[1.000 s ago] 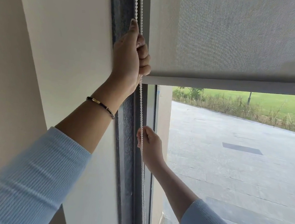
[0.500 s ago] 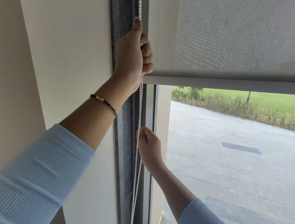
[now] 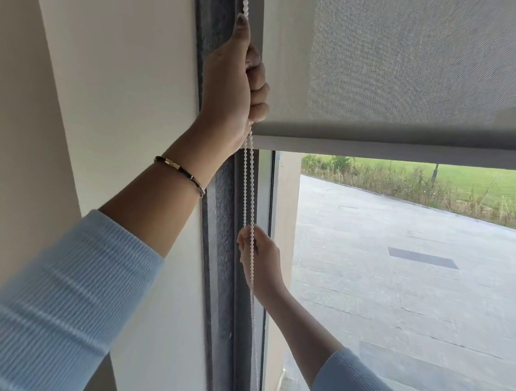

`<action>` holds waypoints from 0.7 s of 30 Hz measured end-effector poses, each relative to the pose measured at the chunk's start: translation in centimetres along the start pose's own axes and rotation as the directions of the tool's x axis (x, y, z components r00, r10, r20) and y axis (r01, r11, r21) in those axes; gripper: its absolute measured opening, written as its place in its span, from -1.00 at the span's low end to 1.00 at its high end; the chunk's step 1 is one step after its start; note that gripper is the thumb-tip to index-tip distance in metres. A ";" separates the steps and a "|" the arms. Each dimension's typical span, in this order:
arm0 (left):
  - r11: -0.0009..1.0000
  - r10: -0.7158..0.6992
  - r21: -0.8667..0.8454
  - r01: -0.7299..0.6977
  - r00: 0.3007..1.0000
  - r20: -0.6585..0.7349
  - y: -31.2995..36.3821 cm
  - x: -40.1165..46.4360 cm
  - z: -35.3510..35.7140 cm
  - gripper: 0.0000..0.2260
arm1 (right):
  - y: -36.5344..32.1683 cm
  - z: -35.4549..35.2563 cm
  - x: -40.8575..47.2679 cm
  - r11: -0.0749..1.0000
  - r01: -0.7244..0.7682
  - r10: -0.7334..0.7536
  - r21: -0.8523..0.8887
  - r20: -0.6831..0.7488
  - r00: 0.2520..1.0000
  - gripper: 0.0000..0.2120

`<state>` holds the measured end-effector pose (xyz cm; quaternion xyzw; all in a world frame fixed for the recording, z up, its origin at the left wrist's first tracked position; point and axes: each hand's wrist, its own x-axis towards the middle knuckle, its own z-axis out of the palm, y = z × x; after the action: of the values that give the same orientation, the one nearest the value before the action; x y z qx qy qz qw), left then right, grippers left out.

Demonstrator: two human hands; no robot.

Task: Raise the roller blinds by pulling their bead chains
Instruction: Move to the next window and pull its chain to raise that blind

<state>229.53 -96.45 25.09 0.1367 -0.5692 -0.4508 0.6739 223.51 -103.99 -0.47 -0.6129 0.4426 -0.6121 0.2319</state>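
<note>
A grey mesh roller blind (image 3: pixel 417 69) covers the upper part of the window, and its bottom bar (image 3: pixel 395 148) hangs level across the glass. A white bead chain (image 3: pixel 249 179) runs down in two strands along the dark window frame. My left hand (image 3: pixel 233 84) is raised high beside the blind's left edge, closed around the chain. My right hand (image 3: pixel 259 259) is lower, at the glass, pinching one strand of the same chain between thumb and fingers. Below it the chain continues down out of view.
A cream wall panel (image 3: pixel 119 89) fills the left side next to the dark window frame (image 3: pixel 223 254). Through the glass lie a paved yard (image 3: pixel 414 287) and a green lawn behind low shrubs (image 3: pixel 438 192).
My left hand has slid slightly up the chain. My right hand stayed low on the chain, shifting little. The blind's bottom bar sits at about the same height.
</note>
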 end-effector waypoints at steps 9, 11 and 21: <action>1.000 -0.005 -0.017 0.005 1.000 -0.019 0.1 -0.1 -0.9 -0.53 | -1.1 -1.0 -0.2 0.992 -0.006 0.004 0.124 0.017 1.000 -0.82; 1.000 -0.009 -0.024 0.008 1.000 -0.020 -0.1 -0.2 -1.0 -0.53 | -1.6 -1.1 -0.2 0.989 0.004 -0.004 0.150 -0.001 1.000 -0.79; 0.999 0.006 -0.039 -0.008 0.999 -0.038 -0.8 -1.0 -1.1 -0.53 | -2.3 -1.4 0.5 0.997 -0.005 0.009 0.072 -0.058 0.998 -0.65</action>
<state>230.23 -96.47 23.51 0.1300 -0.5478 -0.4567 0.6888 222.71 -102.88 1.85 -0.5845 0.4291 -0.6444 0.2430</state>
